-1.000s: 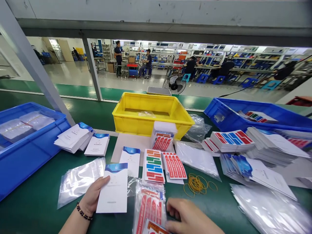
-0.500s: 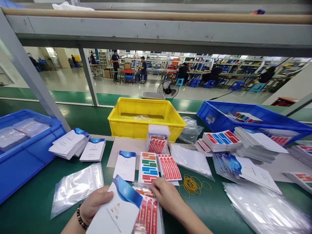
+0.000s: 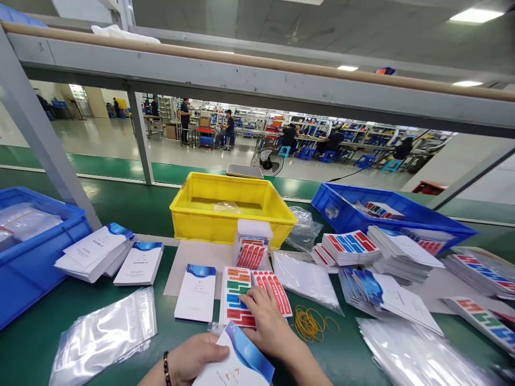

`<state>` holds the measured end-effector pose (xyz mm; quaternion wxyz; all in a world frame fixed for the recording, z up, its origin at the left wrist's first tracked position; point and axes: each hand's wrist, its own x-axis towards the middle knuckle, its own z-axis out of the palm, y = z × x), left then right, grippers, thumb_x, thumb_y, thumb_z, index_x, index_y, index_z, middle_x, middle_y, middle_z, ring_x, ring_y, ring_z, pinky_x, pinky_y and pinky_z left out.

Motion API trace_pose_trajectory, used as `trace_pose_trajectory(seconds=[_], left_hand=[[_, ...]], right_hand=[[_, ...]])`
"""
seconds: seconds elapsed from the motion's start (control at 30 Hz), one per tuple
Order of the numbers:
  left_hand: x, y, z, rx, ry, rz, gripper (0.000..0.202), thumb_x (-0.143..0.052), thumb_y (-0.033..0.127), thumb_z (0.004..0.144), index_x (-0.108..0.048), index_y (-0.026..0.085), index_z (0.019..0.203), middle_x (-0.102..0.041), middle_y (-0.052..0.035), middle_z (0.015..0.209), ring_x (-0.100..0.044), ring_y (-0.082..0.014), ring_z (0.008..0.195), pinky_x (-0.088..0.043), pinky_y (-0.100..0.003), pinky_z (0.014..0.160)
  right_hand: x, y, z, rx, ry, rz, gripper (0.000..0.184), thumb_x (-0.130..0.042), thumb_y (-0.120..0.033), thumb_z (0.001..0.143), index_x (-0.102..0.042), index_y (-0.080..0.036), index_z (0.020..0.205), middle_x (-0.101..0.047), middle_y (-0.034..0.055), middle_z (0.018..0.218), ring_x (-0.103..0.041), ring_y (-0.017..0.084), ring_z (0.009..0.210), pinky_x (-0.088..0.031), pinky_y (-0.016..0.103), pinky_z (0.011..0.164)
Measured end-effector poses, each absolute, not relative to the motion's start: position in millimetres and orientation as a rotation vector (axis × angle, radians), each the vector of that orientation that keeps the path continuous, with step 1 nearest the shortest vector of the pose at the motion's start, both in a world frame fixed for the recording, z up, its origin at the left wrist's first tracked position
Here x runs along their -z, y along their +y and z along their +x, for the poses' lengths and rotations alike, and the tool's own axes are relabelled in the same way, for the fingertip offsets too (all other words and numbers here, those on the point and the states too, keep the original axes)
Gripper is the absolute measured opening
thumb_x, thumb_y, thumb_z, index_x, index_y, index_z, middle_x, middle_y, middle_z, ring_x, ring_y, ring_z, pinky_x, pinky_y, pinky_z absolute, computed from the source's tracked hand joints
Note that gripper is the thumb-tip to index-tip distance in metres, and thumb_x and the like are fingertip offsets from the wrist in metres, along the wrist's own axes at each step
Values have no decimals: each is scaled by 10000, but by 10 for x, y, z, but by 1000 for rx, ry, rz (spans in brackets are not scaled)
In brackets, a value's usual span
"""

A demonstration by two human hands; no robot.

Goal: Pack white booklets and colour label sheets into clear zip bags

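Red strip labels faintly read "Max Level"; print on white booklets is illegible.

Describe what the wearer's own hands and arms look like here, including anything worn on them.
The left hand is gloveless, with a bracelet of round dark beads and a few gold-toned ones at its wrist. The right hand is gloveless too, its wrist unadorned. No sleeve shows on either side.

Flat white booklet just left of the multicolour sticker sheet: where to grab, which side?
I'd probably pinch the white booklet by its near left corner, coming from the left: it lies flat, that end extends past the pale board, and the multicolour sticker sheet sits close on its right.
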<state>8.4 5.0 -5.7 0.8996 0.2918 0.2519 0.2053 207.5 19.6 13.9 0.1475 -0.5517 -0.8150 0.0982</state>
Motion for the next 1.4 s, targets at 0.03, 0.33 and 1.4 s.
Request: trace_pose_trajectory(seconds=[0.03,0.33,1.4], left_hand=[[84,57,85,-431,526,601,357,-715,335,619,-701,36,814,-709,-159,757,-664,-210,684,-473,-288,718],[-4,93,110,-424,580,606,347,-720,349,614,-695,52,790,-708,-151,743,-662,-223,694,-461,-313,740],[-168,107,119,-605,661,311,317,-669,281,710,-617,26,891,-715,-165,783,-682,-272,725,-492,-359,720]], right_hand=[[-147,195,2078,-284,-2343,-1588,412,-632,-271,686,-547,-223,1087,-537,70,1017,-473,244,1003,-169,516,1015],[-161,239,2163,-414,-2275,-1519,156,-604,-258,767,-634,-215,914,-607,63,992,-508,223,994,-178,511,1014],[-351,49,2516,-79,-2172,-1430,165,-442,-176,835,-600,-192,882,-616,64,846,-560,191,811,-429,326,724]])
